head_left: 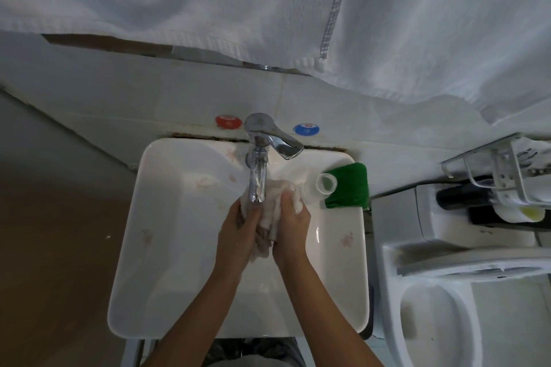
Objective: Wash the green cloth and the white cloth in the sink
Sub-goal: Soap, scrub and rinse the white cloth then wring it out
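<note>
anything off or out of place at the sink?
A clear bottle lies tipped on the sink's right rim, uncapped mouth toward the green cloth, so it could leak. Both hands grip the white cloth under the tap.

Two hands (264, 226), two cloths (347, 186), one faucet (258, 176), one sink (167, 217).

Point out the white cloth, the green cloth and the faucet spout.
white cloth (275, 211), head view: bunched middle between the hands.
green cloth (350, 188), head view: folded top face.
faucet spout (258, 182), head view: chrome spout.
</note>
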